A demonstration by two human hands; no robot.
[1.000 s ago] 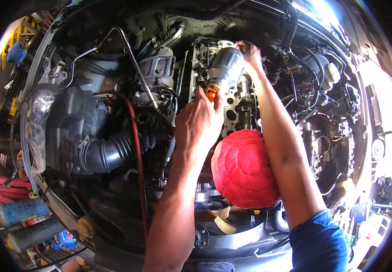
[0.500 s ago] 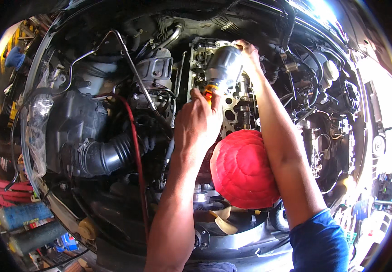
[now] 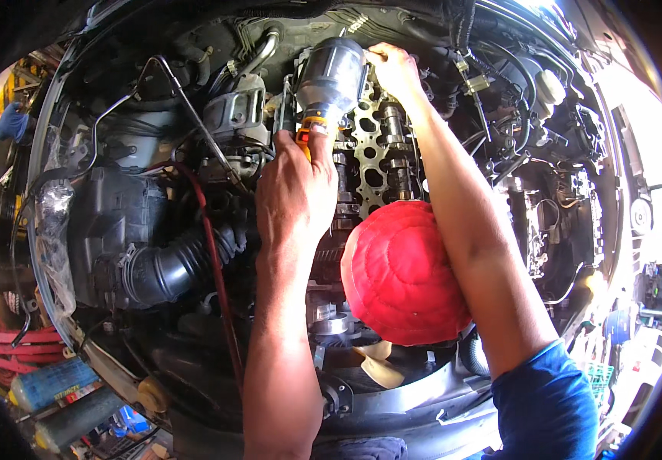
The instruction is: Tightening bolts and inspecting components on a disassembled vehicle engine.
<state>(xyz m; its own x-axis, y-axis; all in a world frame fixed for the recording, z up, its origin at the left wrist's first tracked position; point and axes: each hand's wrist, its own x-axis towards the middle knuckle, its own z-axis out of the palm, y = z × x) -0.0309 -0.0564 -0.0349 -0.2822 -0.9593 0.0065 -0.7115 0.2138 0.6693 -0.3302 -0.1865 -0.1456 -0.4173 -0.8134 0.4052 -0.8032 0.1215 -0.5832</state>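
Observation:
My left hand is wrapped round the yellow-orange end of a power tool. The tool's thick, shiny dark-grey barrel points away from me over the left side of an uncovered engine. Just right of the barrel's far end, my right hand reaches to the back of the cylinder head. Its fingers are bent inward, and whatever they grip is hidden. A row of camshaft lobes runs down the head's right side. Red stitched fabric, rounded like a cap brim, covers the near end of the engine between my forearms.
To the left lie a black air box with a ribbed intake hose, a red hose and a bent metal rod. A pale fan blade shows near the front. Gas cylinders lie outside the car at lower left.
The view has shifted slightly. My left hand and the power tool have moved left and farther away across the cylinder head, uncovering more of it. My right hand has shifted a little the same way.

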